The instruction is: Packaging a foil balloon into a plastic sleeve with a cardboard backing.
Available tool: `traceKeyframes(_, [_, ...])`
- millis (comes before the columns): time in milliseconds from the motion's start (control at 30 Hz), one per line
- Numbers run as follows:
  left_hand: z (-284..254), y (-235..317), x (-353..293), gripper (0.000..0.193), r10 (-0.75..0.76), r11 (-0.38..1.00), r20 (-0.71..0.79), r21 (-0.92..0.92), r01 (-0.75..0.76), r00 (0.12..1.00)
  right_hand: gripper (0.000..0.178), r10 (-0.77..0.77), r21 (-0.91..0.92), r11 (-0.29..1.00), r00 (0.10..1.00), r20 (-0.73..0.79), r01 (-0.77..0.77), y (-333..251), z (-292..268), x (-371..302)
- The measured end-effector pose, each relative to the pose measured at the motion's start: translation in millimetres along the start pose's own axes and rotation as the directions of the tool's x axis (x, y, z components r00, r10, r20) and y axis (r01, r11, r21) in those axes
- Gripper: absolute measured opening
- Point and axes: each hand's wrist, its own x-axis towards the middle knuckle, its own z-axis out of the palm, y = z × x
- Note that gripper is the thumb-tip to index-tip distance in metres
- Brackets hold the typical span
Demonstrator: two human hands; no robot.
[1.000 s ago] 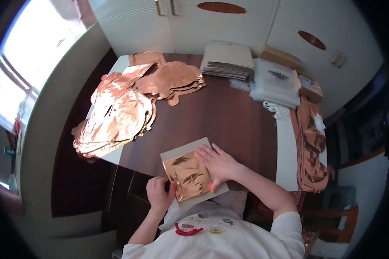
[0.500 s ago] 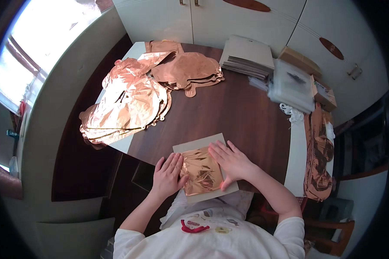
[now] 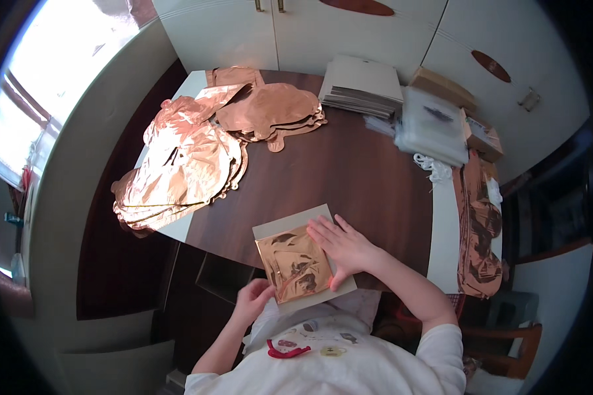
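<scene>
A grey card sheet [image 3: 294,221] lies tilted at the table's near edge, close to my body. On it rests a flat, folded copper-coloured foil piece [image 3: 296,263], creased and shiny, with a strip of card showing round it. My right hand [image 3: 349,252] lies flat with fingers stretched, pressing the right side of the foil and card. At the lower left corner of the foil, my left hand [image 3: 252,301] has its fingers curled together against the edge. Whatever its fingertips pinch is hidden.
Piles of copper foil balloons [image 3: 191,158] cover the table's left and far side. At the back stands a stack of grey cards [image 3: 362,76], beside clear plastic bags [image 3: 431,125], a cardboard box [image 3: 484,135] and white string [image 3: 433,168]. More foil [image 3: 478,230] lies along the right edge.
My left hand has slid off the foil's left side toward me, its fingers going from flat to curled. My right hand still presses the foil. The whole view has shifted slightly.
</scene>
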Motion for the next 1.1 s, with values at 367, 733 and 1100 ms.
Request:
traceKeyframes(367, [7.2, -22.1, 20.5, 0.018, -0.162, 0.89, 0.313, -0.363, 0.276, 0.936, 0.091, 0.157, 0.285, 0.956, 0.939, -0.305, -0.067, 99.7, -42.0, -21.4])
traceKeyframes(733, [20.5, -20.2, 11.6, 0.021, -0.154, 0.903, 0.244, -0.359, 0.237, 0.957, 0.065, 0.84, 0.273, 0.472, 0.333, -0.429, -0.838, 310.4, -54.1, -88.2])
traceKeyframes(1100, [22.2, -17.2, 8.4, 0.023, -0.136, 0.924, 0.225, -0.323, 0.205, 0.965, 0.041, 0.784, 0.443, 0.497, 0.168, -0.597, -0.746, 313.4, -53.3, -87.2])
